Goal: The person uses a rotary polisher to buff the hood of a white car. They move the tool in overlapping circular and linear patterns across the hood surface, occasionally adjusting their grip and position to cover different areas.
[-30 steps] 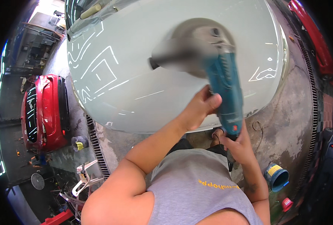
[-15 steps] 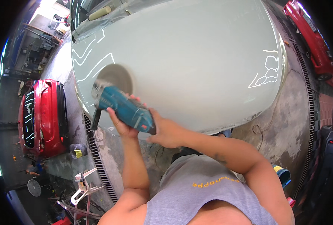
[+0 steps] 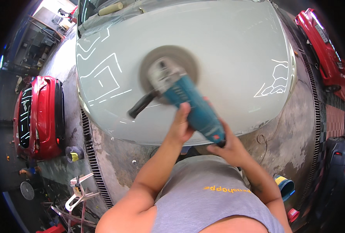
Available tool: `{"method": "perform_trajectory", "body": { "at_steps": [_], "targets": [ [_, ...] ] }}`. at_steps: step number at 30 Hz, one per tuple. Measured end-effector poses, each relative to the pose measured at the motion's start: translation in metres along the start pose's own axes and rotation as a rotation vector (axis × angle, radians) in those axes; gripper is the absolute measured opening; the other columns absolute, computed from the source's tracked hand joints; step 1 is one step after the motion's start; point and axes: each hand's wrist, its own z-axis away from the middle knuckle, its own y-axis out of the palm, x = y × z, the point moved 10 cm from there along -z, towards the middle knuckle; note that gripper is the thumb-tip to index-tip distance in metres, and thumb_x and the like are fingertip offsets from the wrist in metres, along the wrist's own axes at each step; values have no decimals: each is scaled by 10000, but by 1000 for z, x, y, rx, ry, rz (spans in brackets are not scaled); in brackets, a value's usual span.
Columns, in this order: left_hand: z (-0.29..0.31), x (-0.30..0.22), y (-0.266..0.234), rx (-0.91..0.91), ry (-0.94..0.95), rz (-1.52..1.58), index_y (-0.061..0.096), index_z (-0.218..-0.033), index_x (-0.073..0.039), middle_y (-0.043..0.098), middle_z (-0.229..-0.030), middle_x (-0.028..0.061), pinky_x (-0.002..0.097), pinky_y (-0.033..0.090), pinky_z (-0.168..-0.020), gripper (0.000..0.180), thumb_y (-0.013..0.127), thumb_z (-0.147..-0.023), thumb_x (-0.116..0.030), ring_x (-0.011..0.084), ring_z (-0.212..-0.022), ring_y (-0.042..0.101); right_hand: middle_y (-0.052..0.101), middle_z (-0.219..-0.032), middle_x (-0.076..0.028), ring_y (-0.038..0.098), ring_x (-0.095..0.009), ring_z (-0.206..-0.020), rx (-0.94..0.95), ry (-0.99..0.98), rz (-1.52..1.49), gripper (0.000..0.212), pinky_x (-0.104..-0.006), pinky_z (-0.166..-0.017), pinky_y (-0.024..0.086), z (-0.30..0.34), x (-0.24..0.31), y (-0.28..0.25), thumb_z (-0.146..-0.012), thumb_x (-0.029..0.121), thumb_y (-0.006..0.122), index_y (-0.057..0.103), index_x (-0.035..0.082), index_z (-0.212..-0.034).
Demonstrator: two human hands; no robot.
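Observation:
A teal rotary polisher (image 3: 199, 112) lies over the pale grey car hood (image 3: 238, 66), its round pad (image 3: 190, 64) facing down on the paint and blurred by motion. My left hand (image 3: 181, 127) is wrapped under and around the middle of the body, thumb on top. At the rear end, my right hand (image 3: 232, 146) grips the tool near its black tail. The black side handle (image 3: 142, 105) sticks out to the left, with neither hand on it. White light reflections show on both sides of the hood.
Masking film with a pale roll (image 3: 110, 8) covers the windshield base. Red cars stand at left (image 3: 44, 116) and right (image 3: 321, 50). Drain grates (image 3: 91, 151) run along both sides. A teal bucket (image 3: 286, 187) sits at lower right, a white stand (image 3: 77, 196) at lower left.
Both hands have swung the polisher rightward from the hood's left side toward its middle. More of the pad and side handle shows now.

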Motion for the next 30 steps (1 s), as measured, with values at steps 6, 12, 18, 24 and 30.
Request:
{"method": "perform_trajectory", "body": {
  "at_steps": [6, 12, 18, 24, 30],
  "targets": [
    [-90, 112, 119, 247, -217, -162, 627, -1322, -65, 693, -1152, 61, 399, 590, -955, 729, 906, -866, -561, 194, -1065, 694, 646, -896, -29, 614, -98, -659, -413, 230, -298, 515, -289, -561, 520, 80, -108, -107, -913, 109, 851, 536, 38, -1316],
    [-87, 171, 139, 261, -358, -219, 567, -1436, -55, 641, -1302, 101, 419, 501, -1096, 880, 977, -789, -487, 237, -1254, 609, 622, -851, -26, 578, -103, -590, -566, 303, -401, 368, -286, -514, 489, 125, -138, -113, -925, 30, 799, 551, 50, -1196],
    [-23, 117, 78, 238, -337, -93, 570, -1452, -67, 658, -1321, 95, 455, 512, -1130, 833, 956, -821, -450, 250, -1264, 634, 698, -983, -81, 691, -159, -809, -303, 212, -222, 596, -321, -724, 568, 92, -102, -61, -902, 40, 810, 508, 16, -1415],
    [31, 38, -1, 161, -152, 69, 539, -1518, -79, 649, -1423, 115, 503, 495, -1193, 899, 935, -832, -507, 282, -1388, 603, 714, -1309, -245, 694, -340, -1260, -77, 99, 106, 932, -442, -1088, 521, 32, -25, 6, -854, 175, 870, 367, 10, -1622],
    [80, -53, -68, 28, 174, 171, 511, -1530, -97, 628, -1439, 115, 562, 498, -1183, 902, 891, -860, -567, 336, -1393, 594, 709, -1282, -309, 703, -466, -1217, 96, -29, 296, 967, -484, -1061, 539, -23, 37, 91, -859, 251, 862, 335, 16, -1635]
  ]
}}
